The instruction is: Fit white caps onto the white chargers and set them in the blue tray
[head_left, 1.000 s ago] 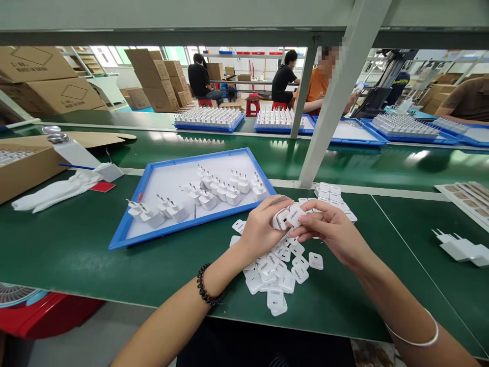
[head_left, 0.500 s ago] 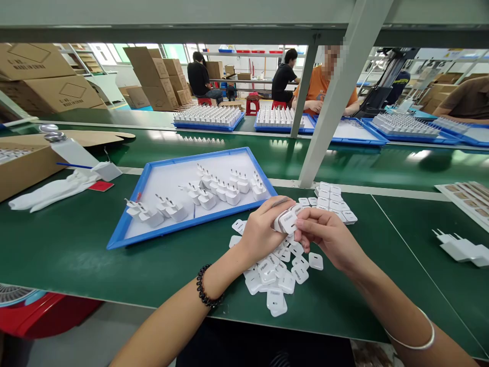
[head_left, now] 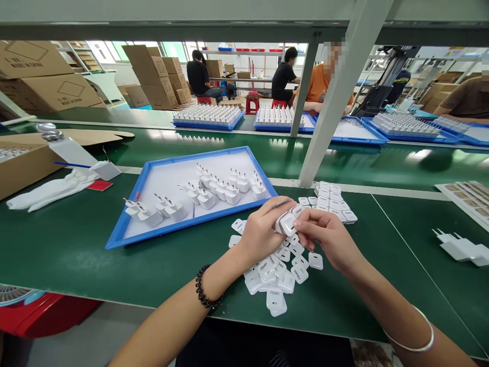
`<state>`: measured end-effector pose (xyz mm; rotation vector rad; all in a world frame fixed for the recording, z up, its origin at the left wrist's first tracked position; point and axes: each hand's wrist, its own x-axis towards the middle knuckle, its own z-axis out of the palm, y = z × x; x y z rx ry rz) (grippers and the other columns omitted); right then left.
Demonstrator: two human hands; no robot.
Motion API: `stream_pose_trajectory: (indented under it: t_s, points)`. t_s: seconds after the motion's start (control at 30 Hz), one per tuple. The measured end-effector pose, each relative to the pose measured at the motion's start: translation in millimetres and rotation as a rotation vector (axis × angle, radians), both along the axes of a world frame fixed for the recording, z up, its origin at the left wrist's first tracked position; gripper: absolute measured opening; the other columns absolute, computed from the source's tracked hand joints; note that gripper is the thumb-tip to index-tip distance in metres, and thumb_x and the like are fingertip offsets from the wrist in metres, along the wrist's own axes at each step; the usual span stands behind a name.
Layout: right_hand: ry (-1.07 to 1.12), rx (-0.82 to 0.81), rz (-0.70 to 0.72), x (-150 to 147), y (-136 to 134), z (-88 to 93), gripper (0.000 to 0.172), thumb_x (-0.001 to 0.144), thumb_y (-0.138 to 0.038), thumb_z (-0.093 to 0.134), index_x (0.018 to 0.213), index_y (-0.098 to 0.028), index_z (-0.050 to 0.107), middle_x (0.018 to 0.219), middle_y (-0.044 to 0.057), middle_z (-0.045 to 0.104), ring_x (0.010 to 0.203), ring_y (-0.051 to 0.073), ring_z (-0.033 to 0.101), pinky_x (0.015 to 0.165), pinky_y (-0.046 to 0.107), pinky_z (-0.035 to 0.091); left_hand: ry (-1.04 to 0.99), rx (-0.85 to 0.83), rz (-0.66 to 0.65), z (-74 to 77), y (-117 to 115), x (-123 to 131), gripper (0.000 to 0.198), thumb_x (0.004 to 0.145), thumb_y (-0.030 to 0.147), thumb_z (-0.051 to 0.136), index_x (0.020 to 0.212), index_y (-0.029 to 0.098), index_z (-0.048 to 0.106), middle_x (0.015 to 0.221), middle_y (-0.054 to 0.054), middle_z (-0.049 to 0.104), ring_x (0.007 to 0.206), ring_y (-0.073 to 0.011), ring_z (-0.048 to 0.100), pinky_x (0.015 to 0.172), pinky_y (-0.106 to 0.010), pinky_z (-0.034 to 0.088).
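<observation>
head view: white charger pinched between left hand and right hand grips.

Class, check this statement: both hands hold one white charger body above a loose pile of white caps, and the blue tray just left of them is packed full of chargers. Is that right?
Not quite. In the head view the blue tray is mostly bare, holding only a scattering of chargers. The rest stands: left hand and right hand hold one white charger body above the caps.

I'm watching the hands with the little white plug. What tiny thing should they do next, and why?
Probably press the small white cap fully onto the white charger. The left hand grips the charger, and the right hand pinches at its end just above the pile of loose caps. Finished chargers stand in the blue tray, likely where it goes afterwards.
</observation>
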<state>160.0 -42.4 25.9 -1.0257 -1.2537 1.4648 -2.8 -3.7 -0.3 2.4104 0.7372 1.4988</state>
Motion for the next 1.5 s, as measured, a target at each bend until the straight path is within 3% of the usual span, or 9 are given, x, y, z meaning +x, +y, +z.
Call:
stream_pose_trajectory:
  t_s: [0.2,0.47,0.8,1.3,1.4,1.5]
  points:
    - [-0.016,0.012,-0.005,1.3,-1.0,-2.2,0.030,0.080,-0.034,0.069,0.059,-0.018,0.054,0.048,-0.004,0.055,0.041,0.007,0.040,0.043,0.022,0.029,0.012,0.001,0.004,-1.0,-0.9,0.6,0.035,0.084,0.008,0.055,0.117,0.018,0.062,0.114,-0.010,0.066,0.108,-0.0207,0.064,0.091,-0.034,0.057]
    - [-0.075,0.072,-0.119,-7.5,-8.0,-3.9,0.033,0.080,-0.041,0.070,0.063,-0.019,0.053,0.046,-0.005,0.052,0.042,0.007,0.036,0.043,0.022,0.026,0.003,-0.024,0.006,-0.7,-2.4,0.4,0.035,0.082,0.007,0.056,0.115,0.017,0.062,0.114,-0.011,0.066,0.108,-0.0205,0.063,0.092,-0.035,0.056]
    - [-0.262,0.245,-0.218,-9.4,-9.7,-5.8,0.030,0.085,-0.036,0.063,0.063,-0.020,0.052,0.049,-0.005,0.045,0.047,0.010,0.037,0.047,0.025,0.028,-0.024,-0.116,-0.008,-0.1,-3.4,2.9,0.029,0.083,0.015,0.064,0.112,0.019,0.065,0.112,-0.009,0.067,0.108,-0.0217,0.063,0.092,-0.036,0.055]
    - [-0.388,0.334,-0.227,-10.1,-10.4,-5.2,0.028,0.087,-0.032,0.061,0.063,-0.021,0.051,0.051,-0.006,0.043,0.047,0.011,0.038,0.047,0.027,0.030,-0.026,-0.175,-0.002,-1.8,-4.7,3.0,0.029,0.082,0.018,0.066,0.111,0.018,0.065,0.113,-0.010,0.067,0.108,-0.0220,0.063,0.093,-0.037,0.055]
    - [-0.456,0.381,-0.251,-9.5,-10.1,-5.8,0.030,0.085,-0.031,0.064,0.061,-0.021,0.050,0.054,-0.005,0.045,0.052,0.013,0.039,0.051,0.028,0.032,-0.031,-0.179,0.010,-1.9,-4.8,3.4,0.028,0.083,0.020,0.065,0.111,0.018,0.064,0.114,-0.011,0.066,0.108,-0.0225,0.063,0.092,-0.038,0.055]
    - [-0.568,0.491,-0.354,-7.7,-7.7,-8.5,0.027,0.081,-0.033,0.069,0.063,-0.022,0.052,0.066,-0.002,0.050,0.067,0.017,0.047,0.065,0.032,0.039,-0.046,-0.178,0.004,-0.8,-5.0,4.3,0.027,0.084,0.023,0.065,0.110,0.019,0.065,0.112,-0.010,0.067,0.106,-0.0229,0.064,0.091,-0.039,0.055]
